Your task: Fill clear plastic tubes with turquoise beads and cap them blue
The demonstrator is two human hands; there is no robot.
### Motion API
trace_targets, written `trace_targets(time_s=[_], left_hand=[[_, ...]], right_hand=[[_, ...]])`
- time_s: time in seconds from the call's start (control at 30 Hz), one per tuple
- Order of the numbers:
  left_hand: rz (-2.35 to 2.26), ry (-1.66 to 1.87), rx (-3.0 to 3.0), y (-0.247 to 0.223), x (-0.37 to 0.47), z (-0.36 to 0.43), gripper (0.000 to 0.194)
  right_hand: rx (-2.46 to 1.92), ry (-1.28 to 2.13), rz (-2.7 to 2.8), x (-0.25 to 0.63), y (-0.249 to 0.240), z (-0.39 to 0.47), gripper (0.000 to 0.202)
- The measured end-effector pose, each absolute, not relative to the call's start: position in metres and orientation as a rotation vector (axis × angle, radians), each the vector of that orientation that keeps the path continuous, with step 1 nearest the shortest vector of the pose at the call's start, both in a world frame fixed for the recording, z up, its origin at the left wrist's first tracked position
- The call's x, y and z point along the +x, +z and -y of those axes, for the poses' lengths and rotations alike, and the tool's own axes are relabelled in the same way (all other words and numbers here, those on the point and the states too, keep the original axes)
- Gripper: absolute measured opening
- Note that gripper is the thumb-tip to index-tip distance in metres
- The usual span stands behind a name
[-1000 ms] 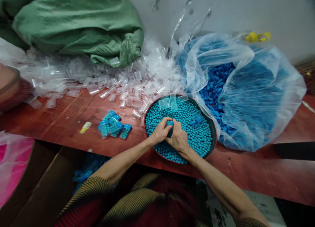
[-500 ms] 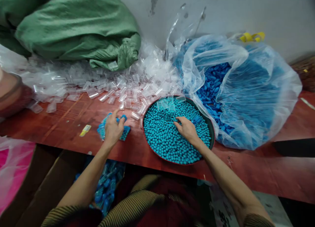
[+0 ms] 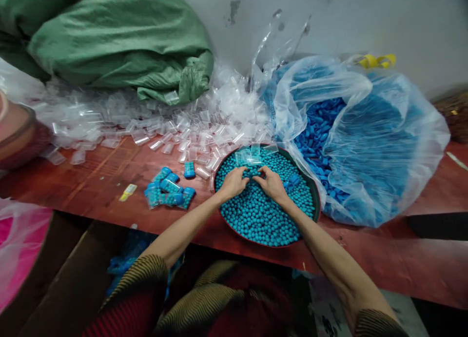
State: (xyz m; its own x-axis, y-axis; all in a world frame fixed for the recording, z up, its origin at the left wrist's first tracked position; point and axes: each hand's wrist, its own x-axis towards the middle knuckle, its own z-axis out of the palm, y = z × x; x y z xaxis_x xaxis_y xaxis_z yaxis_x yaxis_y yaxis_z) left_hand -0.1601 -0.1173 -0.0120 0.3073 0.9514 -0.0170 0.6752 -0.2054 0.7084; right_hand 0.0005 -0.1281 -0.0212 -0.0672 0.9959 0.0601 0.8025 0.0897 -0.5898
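My left hand [image 3: 235,182] and my right hand [image 3: 271,184] are close together above a round tray [image 3: 317,200] of small turquoise balls [image 3: 261,222]. The fingers of both hands curl inward, thumb toward index finger, at the surface of the balls. What they pinch, if anything, is too small to make out. Just beyond my fingertips, clear plastic tubes [image 3: 253,160] lie on the balls. A blue cap [image 3: 292,181] rests on the balls to the right of my right hand. Left of the tray is a small pile of ball-filled tubes with blue caps [image 3: 170,187]; another filled tube [image 3: 189,169] stands apart.
Empty clear tubes [image 3: 146,125] are heaped along the wall under a green cloth sack [image 3: 120,39]. At right, a translucent plastic bag [image 3: 387,147] holds blue caps [image 3: 318,127]. A yellow label [image 3: 127,192] lies on the red tabletop [image 3: 98,195]. A pinkish container [image 3: 18,132] stands far left.
My left hand has left the pile of filled tubes and moved right to the tray, beside my right hand. One filled tube now shows apart behind the pile. My right hand has stayed over the balls.
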Motion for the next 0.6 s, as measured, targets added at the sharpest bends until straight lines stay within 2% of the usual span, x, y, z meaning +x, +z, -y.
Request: trace_targets(time_s=[0.17,0.3,0.47,0.6], left_hand=[[-1.278,0.554,2.003,-0.019,-0.153,0.122,0.024],[-1.249,0.540,1.973,-0.014,-0.157,0.132,0.017],[-1.244,0.571,1.879,-0.014,-0.159,0.140,0.017],[-1.173,0.599,1.809,-0.020,-0.156,0.140,0.018]], right_hand=[[-1.631,0.770,1.829,0.006,-0.026,0.146,0.019],[-1.659,0.632,2.038,0.027,-0.017,0.164,0.024],[-2.023,0.276,1.959,0.085,0.007,0.164,0.030],[-2.478,0.186,1.838,0.100,0.018,0.146,0.039]])
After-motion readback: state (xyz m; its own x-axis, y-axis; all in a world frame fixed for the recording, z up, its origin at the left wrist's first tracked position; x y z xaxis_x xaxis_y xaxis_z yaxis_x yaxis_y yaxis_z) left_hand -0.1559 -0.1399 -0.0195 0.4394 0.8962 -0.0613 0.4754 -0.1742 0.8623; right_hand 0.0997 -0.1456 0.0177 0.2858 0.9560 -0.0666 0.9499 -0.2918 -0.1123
